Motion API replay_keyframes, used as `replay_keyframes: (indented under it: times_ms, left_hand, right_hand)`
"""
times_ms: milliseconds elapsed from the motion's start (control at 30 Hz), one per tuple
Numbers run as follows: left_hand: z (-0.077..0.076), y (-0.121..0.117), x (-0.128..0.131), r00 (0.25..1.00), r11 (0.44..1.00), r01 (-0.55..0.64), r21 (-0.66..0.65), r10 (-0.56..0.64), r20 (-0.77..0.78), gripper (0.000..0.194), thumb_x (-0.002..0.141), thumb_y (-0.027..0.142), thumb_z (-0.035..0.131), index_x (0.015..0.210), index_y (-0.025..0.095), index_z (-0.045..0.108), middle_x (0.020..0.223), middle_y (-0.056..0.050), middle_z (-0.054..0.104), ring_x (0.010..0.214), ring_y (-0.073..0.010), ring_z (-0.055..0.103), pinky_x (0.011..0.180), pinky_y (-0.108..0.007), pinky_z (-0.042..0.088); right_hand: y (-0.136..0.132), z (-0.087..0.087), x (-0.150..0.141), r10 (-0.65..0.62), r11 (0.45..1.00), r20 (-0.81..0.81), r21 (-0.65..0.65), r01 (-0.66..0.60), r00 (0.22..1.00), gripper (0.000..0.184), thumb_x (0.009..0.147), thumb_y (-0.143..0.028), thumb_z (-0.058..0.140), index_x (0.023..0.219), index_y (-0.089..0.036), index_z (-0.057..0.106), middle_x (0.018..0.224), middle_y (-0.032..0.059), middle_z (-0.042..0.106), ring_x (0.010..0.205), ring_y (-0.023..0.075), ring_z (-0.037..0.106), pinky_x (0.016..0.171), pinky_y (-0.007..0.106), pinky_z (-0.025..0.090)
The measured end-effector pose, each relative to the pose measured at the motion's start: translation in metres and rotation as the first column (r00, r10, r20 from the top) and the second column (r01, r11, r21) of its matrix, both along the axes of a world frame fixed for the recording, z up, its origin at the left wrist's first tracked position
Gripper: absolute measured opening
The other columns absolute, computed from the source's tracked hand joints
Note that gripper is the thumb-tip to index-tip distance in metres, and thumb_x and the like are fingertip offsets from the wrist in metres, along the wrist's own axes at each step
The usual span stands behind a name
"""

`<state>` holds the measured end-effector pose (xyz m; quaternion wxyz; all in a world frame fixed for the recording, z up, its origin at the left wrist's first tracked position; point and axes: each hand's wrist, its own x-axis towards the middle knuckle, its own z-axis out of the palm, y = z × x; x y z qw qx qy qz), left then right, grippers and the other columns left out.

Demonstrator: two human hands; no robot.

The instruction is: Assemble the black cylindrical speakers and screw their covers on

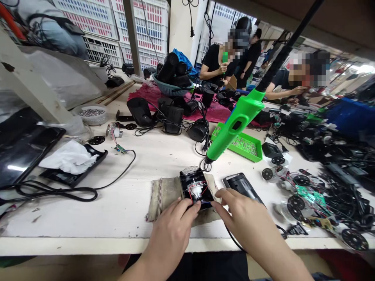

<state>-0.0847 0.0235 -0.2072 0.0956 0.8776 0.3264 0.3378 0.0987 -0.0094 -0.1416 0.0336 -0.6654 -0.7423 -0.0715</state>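
Note:
An opened black plastic housing [183, 186] lies on a folded cloth pad [168, 193] near the front of the table. Inside it sit a white motor [197, 190] and thin red wires, with a round mesh grille at its far end. My left hand [174, 224] grips the housing's near left edge, thumb and fingertips resting over the rim. At the near right corner, my right hand [243, 212] has thumb and index finger curled close together; whatever lies between them is hidden. A black cable runs out beneath that hand. Just right of it is a black cover [241, 186].
A green electric screwdriver [234, 127] hangs tip down above the housing. Behind it is a green tray [258, 156] of screws. Motors, circuit boards and cables crowd the right side. Black shells and a bowl of screws [93, 115] stand left. Other people work across the table.

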Motion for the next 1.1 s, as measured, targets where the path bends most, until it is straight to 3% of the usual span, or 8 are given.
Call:
replay_keyframes:
  times_ms: [100, 367, 467, 567, 767, 900, 1033, 1100]
  left_hand:
    - [0.003, 0.000, -0.003, 1.000, 1.000, -0.004, -0.006, 0.004, -0.015, 0.035, 0.086, 0.000, 0.045, 0.113, 0.014, 0.062, 0.097, -0.008, 0.067, 0.087, -0.0243, 0.066, 0.081, -0.046, 0.060]
    - [0.011, 0.003, -0.004, 0.999, 0.999, -0.004, -0.051, 0.002, -0.033, 0.031, 0.086, 0.004, 0.049, 0.112, 0.014, 0.063, 0.085, -0.007, 0.062, 0.075, -0.0241, 0.060, 0.060, -0.044, 0.059]
    - [0.011, 0.004, -0.004, 0.999, 0.998, 0.011, -0.059, -0.014, -0.053, 0.029, 0.085, 0.000, 0.045, 0.097, 0.014, 0.067, 0.083, -0.007, 0.062, 0.074, -0.0252, 0.060, 0.061, -0.046, 0.059]
    - [0.007, 0.005, -0.007, 0.999, 0.997, 0.032, -0.071, -0.034, -0.035, 0.030, 0.084, -0.002, 0.042, 0.089, 0.014, 0.066, 0.084, -0.008, 0.063, 0.077, -0.0253, 0.063, 0.071, -0.049, 0.060]
    - [0.002, 0.005, -0.014, 0.995, 0.998, 0.053, -0.041, -0.049, 0.081, 0.026, 0.090, 0.009, 0.050, 0.112, 0.014, 0.063, 0.091, -0.006, 0.068, 0.081, -0.0203, 0.068, 0.090, -0.047, 0.057]
    - [0.004, 0.005, -0.012, 0.990, 0.999, 0.049, -0.013, -0.047, 0.135, 0.020, 0.093, 0.013, 0.046, 0.105, 0.013, 0.063, 0.093, -0.007, 0.071, 0.083, -0.0200, 0.069, 0.088, -0.045, 0.059]
    - [0.003, 0.005, -0.010, 0.989, 1.000, 0.022, -0.015, -0.019, 0.149, 0.018, 0.092, 0.013, 0.048, 0.103, 0.014, 0.063, 0.091, -0.007, 0.071, 0.081, -0.0205, 0.070, 0.086, -0.046, 0.060]
    - [0.003, 0.004, -0.010, 0.987, 0.999, 0.007, -0.032, -0.002, 0.158, 0.018, 0.091, 0.012, 0.050, 0.102, 0.015, 0.064, 0.091, -0.006, 0.070, 0.080, -0.0205, 0.069, 0.086, -0.047, 0.059]
  right_hand:
    - [0.012, -0.001, -0.012, 0.008, 0.999, -0.017, 0.043, -0.008, 1.000, 0.015, 0.089, -0.021, 0.051, 0.075, -0.021, 0.057, 0.065, -0.0015, 0.064, 0.052, 0.0181, 0.064, 0.048, 0.027, 0.032]
    - [0.017, 0.002, -0.026, -0.043, 0.999, -0.184, 0.007, 0.045, 0.982, 0.006, 0.087, -0.025, 0.059, 0.082, -0.022, 0.061, 0.072, -0.0011, 0.065, 0.062, 0.0186, 0.064, 0.056, 0.028, 0.038]
    - [0.022, 0.001, -0.034, -0.034, 0.999, -0.285, -0.040, 0.023, 0.958, 0.011, 0.088, -0.022, 0.055, 0.080, -0.022, 0.061, 0.072, -0.0020, 0.064, 0.063, 0.0163, 0.061, 0.056, 0.027, 0.036]
    - [0.029, -0.002, -0.038, 0.005, 0.999, -0.409, -0.032, -0.020, 0.913, 0.014, 0.088, -0.018, 0.053, 0.076, -0.022, 0.059, 0.070, -0.0028, 0.061, 0.062, 0.0133, 0.057, 0.057, 0.025, 0.036]
    - [0.018, -0.005, -0.020, -0.013, 0.998, -0.599, 0.034, 0.043, 0.800, 0.015, 0.093, -0.025, 0.047, 0.083, -0.022, 0.058, 0.078, -0.0017, 0.062, 0.064, 0.0115, 0.056, 0.061, 0.023, 0.042]
    - [0.001, -0.006, -0.013, -0.025, 1.000, -0.574, -0.011, 0.023, 0.819, 0.017, 0.096, -0.033, 0.045, 0.091, -0.023, 0.058, 0.081, 0.0000, 0.063, 0.064, 0.0125, 0.058, 0.051, 0.022, 0.042]
    - [-0.014, -0.017, -0.010, 0.010, 0.995, -0.479, 0.095, 0.040, 0.878, 0.020, 0.094, -0.040, 0.049, 0.097, -0.023, 0.058, 0.087, 0.0047, 0.064, 0.078, 0.0172, 0.064, 0.041, 0.020, 0.042]
    - [-0.022, -0.025, -0.004, 0.011, 0.991, -0.453, 0.124, 0.051, 0.892, 0.021, 0.093, -0.041, 0.050, 0.102, -0.023, 0.057, 0.086, 0.0040, 0.066, 0.074, 0.0162, 0.066, 0.040, 0.019, 0.043]
